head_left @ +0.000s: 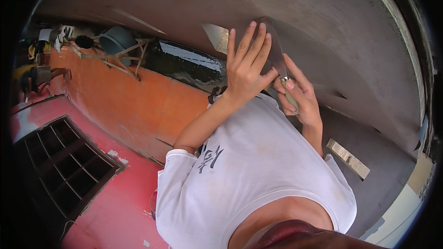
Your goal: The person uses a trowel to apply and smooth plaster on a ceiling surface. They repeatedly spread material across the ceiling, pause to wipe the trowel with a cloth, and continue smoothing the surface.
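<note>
My right hand (302, 97) grips the pale green handle of a putty knife (277, 50), whose wide metal blade points up against a smooth dark grey surface (332, 32). My left hand (247, 67) is raised beside it, fingers stretched and apart, their tips on or very close to the blade and grey surface; contact is not clear. My thumb on that hand reaches toward the lower part of the blade.
An orange surface (120, 92) runs behind me, with a dark wet strip (187, 60), a grey tub (115, 45) and a wooden stand (131, 69). A pink wall (101, 212) holds a barred window (64, 166). Another person (32, 78) appears small at the far left.
</note>
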`<state>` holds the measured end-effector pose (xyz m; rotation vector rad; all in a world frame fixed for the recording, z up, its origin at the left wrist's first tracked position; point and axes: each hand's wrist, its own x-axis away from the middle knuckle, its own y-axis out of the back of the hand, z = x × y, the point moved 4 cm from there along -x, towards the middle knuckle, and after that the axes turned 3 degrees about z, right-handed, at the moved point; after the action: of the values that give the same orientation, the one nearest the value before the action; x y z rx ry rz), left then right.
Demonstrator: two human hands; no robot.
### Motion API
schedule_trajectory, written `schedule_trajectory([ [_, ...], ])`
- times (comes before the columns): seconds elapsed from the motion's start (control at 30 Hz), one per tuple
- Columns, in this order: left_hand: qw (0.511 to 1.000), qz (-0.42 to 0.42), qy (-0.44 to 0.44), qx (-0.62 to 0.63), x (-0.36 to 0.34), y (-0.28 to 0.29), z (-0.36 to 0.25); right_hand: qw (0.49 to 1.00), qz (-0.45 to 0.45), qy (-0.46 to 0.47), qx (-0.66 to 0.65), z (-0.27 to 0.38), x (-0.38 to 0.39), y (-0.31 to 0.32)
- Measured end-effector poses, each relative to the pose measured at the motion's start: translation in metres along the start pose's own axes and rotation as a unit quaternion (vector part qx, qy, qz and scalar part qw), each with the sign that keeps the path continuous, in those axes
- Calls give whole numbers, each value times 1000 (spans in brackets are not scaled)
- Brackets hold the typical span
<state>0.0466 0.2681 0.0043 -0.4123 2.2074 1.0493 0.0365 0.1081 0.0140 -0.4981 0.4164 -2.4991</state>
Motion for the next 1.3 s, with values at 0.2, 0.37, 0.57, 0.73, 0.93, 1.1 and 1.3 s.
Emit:
schedule_trajectory([
  [0.2, 999, -25, 1, 48, 0, -7, 10, 984, 80, 1, -160, -24, -6, 7],
  [0.37, 999, -42, 2, 14, -2, -7, 15, 980, 96, -6, -173, -28, -18, 2],
  [0.57, 997, -66, -15, -27, -10, 2, 19, 990, 60, -2, -128, -35, -29, -7],
  [0.73, 995, -88, -37, -31, -7, -11, 18, 996, 44, 61, -49, -44, -26, 1],
  [0.93, 991, -108, -60, -42, -12, -8, 21, 996, 25, 74, -40, -46, -28, -6],
  [1.1, 991, -111, -41, -55, -10, -12, 16, 999, 19, 49, -11, -31, -28, 2],
  [1.3, 986, -128, -61, -87, -16, -8, 15, 997, 39, 56, -26, -26, -30, -1],
])
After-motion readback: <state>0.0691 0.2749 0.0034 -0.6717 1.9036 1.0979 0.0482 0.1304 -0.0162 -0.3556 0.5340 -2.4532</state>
